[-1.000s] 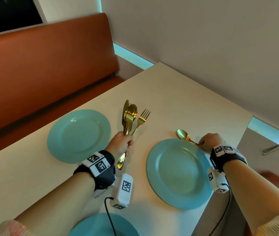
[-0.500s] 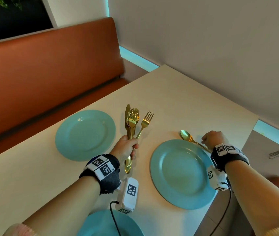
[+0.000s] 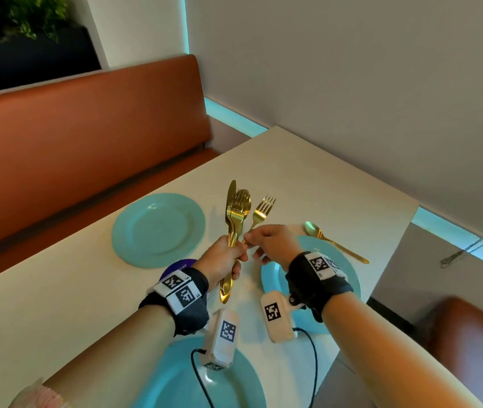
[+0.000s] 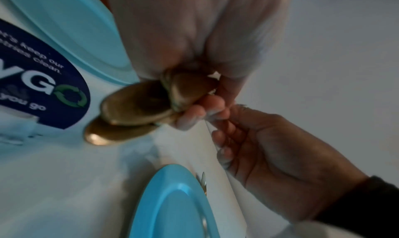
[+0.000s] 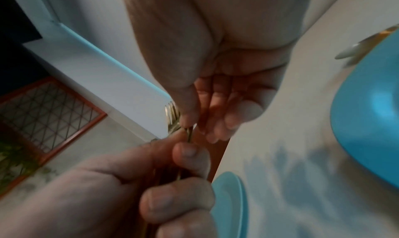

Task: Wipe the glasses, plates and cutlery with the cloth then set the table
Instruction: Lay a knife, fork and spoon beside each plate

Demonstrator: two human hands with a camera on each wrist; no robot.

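My left hand (image 3: pixel 238 257) grips a bundle of gold cutlery (image 3: pixel 236 213) upright above the white table (image 3: pixel 322 187); its handle ends (image 4: pixel 134 108) stick out below the fist. One gold fork (image 3: pixel 262 209) leans out of the bundle to the right. My right hand (image 3: pixel 249 241) pinches that fork's stem (image 5: pixel 172 122) between thumb and finger, right beside my left hand (image 5: pixel 129 182). A gold spoon (image 3: pixel 334 242) lies alone on the table with its handle over the rim of the right teal plate (image 3: pixel 349 278). No cloth or glasses are in view.
A second teal plate (image 3: pixel 158 229) lies at the far left and a third (image 3: pixel 181 378) near the front edge. A round purple sticker (image 3: pixel 180 266) sits under my left wrist. An orange bench (image 3: pixel 87 142) runs behind the table, with a wall to the right.
My right hand has let go of the spoon beside the right plate and moved left to the bundle, where it now pinches the leaning fork. The left hand still holds the bundle.
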